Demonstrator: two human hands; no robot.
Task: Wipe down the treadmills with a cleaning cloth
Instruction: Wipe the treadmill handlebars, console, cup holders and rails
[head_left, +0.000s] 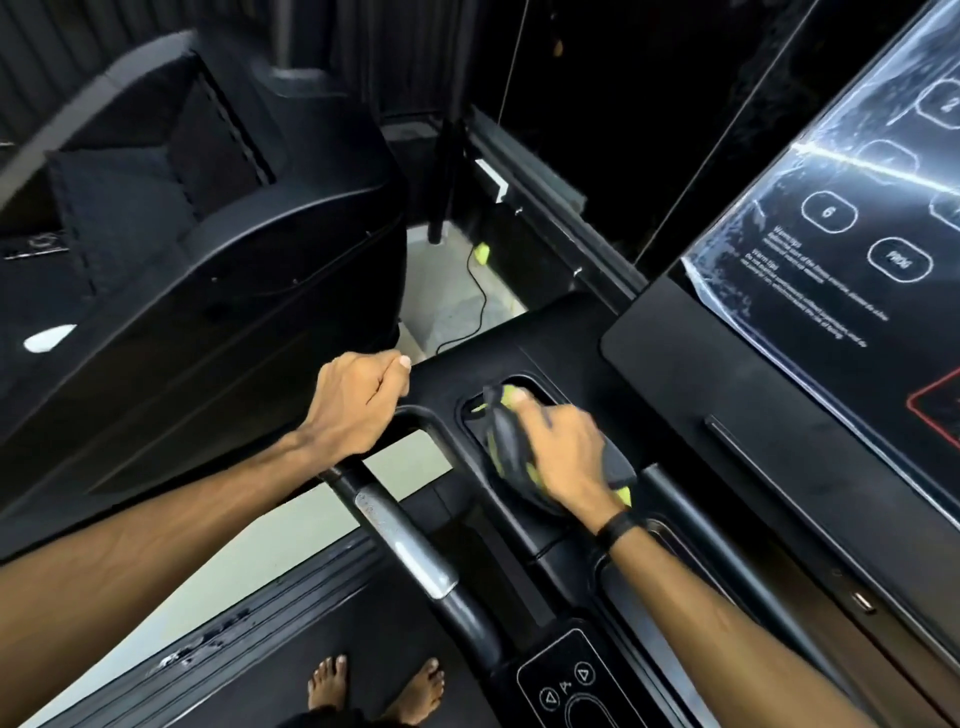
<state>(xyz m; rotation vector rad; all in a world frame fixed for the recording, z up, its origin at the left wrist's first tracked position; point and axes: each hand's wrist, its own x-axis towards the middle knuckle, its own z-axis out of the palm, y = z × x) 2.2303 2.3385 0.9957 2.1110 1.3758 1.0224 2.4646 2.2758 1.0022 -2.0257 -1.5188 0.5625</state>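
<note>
The right hand (563, 452) presses a grey-and-green cleaning cloth (506, 441) into the console's cup recess (540, 387). The left hand (358, 402) curls around the handrail (415, 540). Judging by the smeared display panel (831, 218), much wiping probably remains, including the neighbouring treadmill (182, 234) far left.

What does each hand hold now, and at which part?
The right hand grips the bunched middle of the cleaning cloth, pressing it into the console's cup holder. The left hand rests curled on the handrail corner, holding nothing.
</note>
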